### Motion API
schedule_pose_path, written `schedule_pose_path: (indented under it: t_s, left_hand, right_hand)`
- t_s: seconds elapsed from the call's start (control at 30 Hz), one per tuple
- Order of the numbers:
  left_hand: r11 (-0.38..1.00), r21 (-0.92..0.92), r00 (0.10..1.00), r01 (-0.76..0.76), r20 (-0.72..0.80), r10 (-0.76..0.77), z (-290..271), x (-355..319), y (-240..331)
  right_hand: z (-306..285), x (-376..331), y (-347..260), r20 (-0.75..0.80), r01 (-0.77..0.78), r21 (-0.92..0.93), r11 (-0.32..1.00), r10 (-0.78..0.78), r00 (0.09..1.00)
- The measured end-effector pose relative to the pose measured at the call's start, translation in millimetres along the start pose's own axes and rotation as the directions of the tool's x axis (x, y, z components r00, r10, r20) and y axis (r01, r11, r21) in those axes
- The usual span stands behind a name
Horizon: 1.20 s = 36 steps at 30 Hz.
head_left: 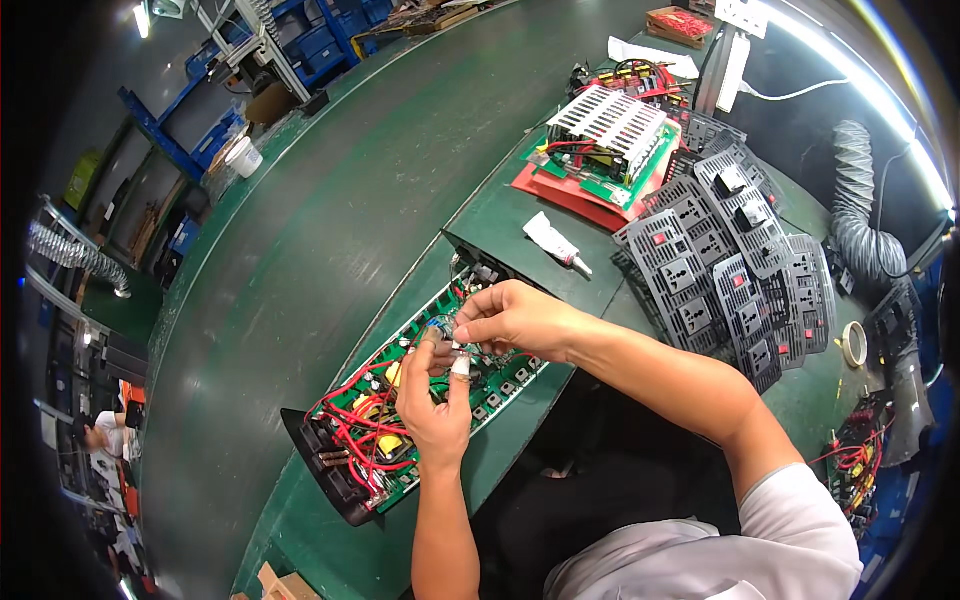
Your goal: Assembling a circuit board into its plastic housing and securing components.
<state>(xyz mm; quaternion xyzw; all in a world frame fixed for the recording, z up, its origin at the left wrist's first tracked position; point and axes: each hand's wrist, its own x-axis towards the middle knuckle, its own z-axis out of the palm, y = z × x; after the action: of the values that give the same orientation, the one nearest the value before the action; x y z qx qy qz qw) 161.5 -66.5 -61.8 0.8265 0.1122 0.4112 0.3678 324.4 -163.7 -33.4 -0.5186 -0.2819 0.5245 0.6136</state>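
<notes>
A long green circuit board (500,392) with red wires, yellow parts and a black end panel (322,468) lies on the green bench in front of me. Over its middle, my left hand (437,405) is pinched closed, fingers pointing up; white tape wraps one fingertip. My right hand (512,318) comes in from the right with thumb and forefinger pinched together, close to the left fingertips. Something small sits between the two sets of fingertips, with a bit of blue and thin wire near it. It is too small and covered to name.
Right of the board lies a white tube (552,240) with a narrow nozzle. Black socket panels (690,270) are heaped beyond it. A board with a slotted metal cover (612,122) sits on red sheets at the back. A tape roll (854,345) lies far right; a green belt (330,230) runs along the left.
</notes>
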Motion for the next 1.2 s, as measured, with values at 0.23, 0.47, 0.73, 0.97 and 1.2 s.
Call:
schedule_pose_path:
  t_s: [0.23,0.47,0.73,0.97,1.2]
  left_hand:
    - [0.959,-0.213,0.98,0.185,-0.032,-0.196,0,-1,-4]
    - [0.932,-0.242,0.962,0.27,0.03,-0.271,-1,1,-1]
    - [0.912,-0.281,0.954,0.298,0.067,-0.291,-3,2,0]
    - [0.897,-0.298,0.933,0.326,-0.053,-0.357,-2,1,-6]
    - [0.862,-0.34,0.909,0.376,-0.045,-0.414,-7,1,-6]
  right_hand:
    - [7,-4,-3,0.01,0.065,-0.167,0.984,-0.064,0.998]
    - [1,-7,-7,0.119,0.359,-0.684,0.635,-0.388,0.914]
    - [-3,-11,-21,0.174,0.32,-0.665,0.675,-0.277,0.945]
    - [-2,-9,4,0.328,0.401,-0.911,0.095,-0.423,0.845]
    - [-1,-6,16,0.415,0.394,-0.909,-0.136,-0.399,0.818]
